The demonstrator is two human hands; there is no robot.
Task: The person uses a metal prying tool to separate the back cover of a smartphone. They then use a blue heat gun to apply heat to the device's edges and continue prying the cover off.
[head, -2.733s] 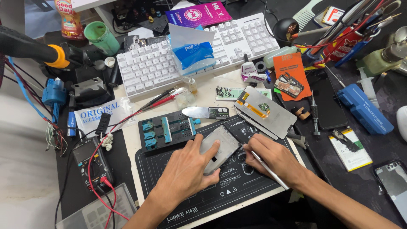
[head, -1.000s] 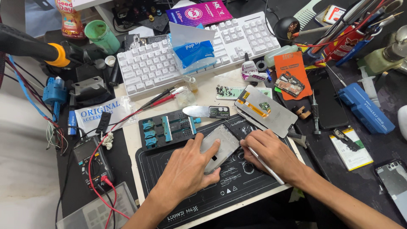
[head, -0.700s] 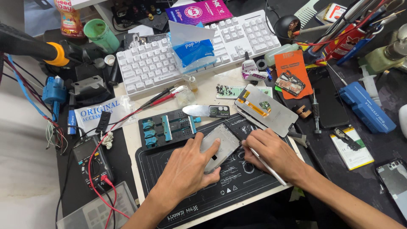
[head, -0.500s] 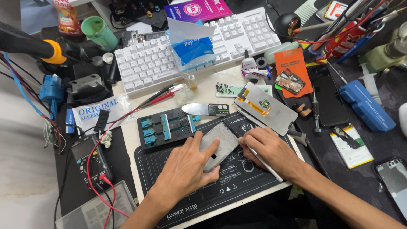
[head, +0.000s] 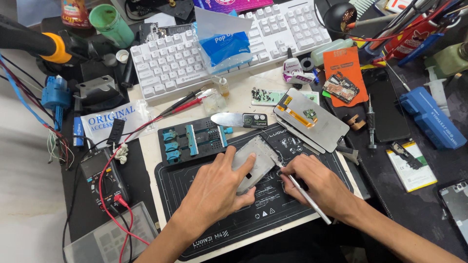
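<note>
My left hand (head: 214,190) stays pressed flat on the grey frame (head: 253,163); right hand (head: 317,185), at three o'clock, still pinches the tool (head: 307,197), unchanged, so work continues.

Both forearms come in bare from the bottom edge, with no sleeve, cuff, watch or band showing on either. The left hand (head: 214,192) is bare as well: no glove, no ring visible on its fingers, nails short and unpainted. The right hand (head: 317,182) is likewise ungloved and without rings, its nails cut short and plain.
</note>
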